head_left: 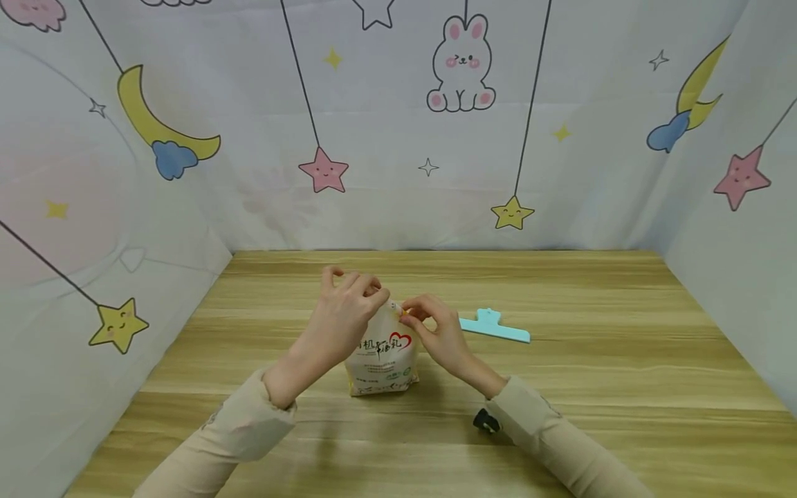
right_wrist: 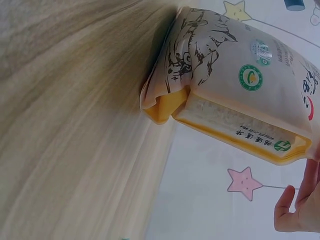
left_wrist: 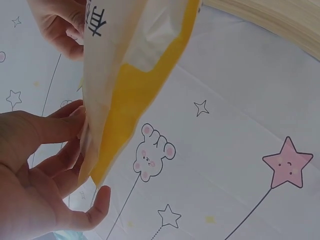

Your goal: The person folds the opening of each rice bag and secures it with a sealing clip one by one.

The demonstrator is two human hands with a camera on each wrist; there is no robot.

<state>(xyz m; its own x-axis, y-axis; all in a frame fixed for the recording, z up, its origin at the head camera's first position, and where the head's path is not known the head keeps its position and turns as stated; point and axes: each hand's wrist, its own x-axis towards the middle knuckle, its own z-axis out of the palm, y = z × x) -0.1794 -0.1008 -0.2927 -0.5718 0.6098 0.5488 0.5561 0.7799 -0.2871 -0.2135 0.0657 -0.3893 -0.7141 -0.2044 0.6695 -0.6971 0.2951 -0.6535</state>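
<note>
A white printed bag (head_left: 381, 363) with yellow edges stands upright on the table, a red heart on its front. Through a clear strip on its side (right_wrist: 235, 122), whitish grains show; they look like rice. My left hand (head_left: 342, 315) pinches the bag's top at the left, one finger sticking out. Seen in the left wrist view, this left hand (left_wrist: 45, 160) has fingertips on the bag's narrow top end (left_wrist: 107, 145). At the top's right side, my right hand (head_left: 441, 335) pinches the edge between thumb and fingers. Folds partly hide the top edge.
On the wooden table (head_left: 598, 387), a light blue clip (head_left: 501, 330) lies right of the bag, beyond my right hand. A small black object (head_left: 486, 420) sits beside the right sleeve. Printed cloth walls (head_left: 386, 221) enclose the table's back and sides.
</note>
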